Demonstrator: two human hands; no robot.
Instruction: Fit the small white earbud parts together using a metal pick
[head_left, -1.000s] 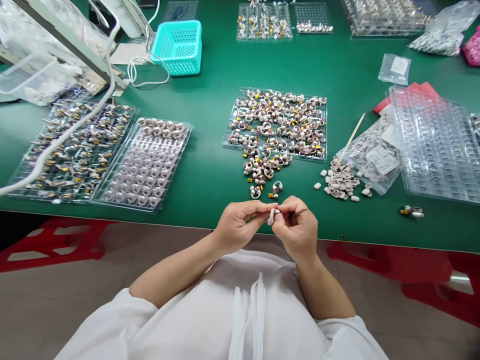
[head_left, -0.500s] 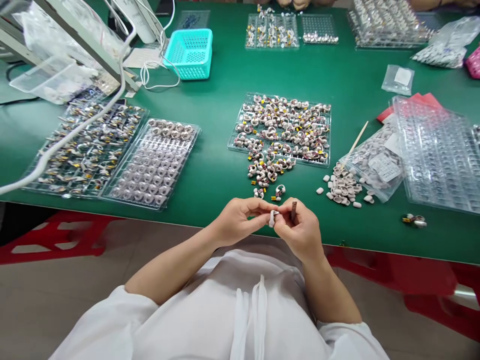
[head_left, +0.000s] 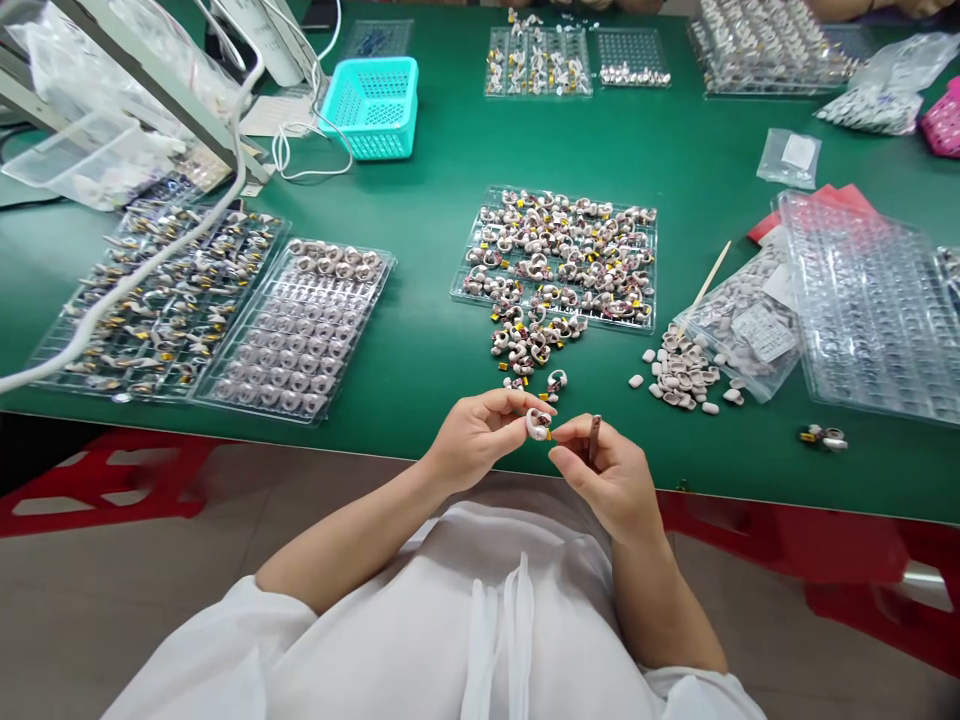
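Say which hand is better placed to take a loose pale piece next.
Likely the right hand: it is nearer the loose pale pieces, though it holds a thin brown object. The left hand grips a curved part.

Curved white piece (head_left: 532,424): yellow-tabbed, pinched in my left hand (head_left: 478,440)
Brown tool (head_left: 595,438): juts from my right hand (head_left: 616,472)

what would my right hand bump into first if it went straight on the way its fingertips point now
Most likely the small white loop in the left hand's fingertips, just ahead of the right hand's; depth is unclear, so it might pass slightly above or below.
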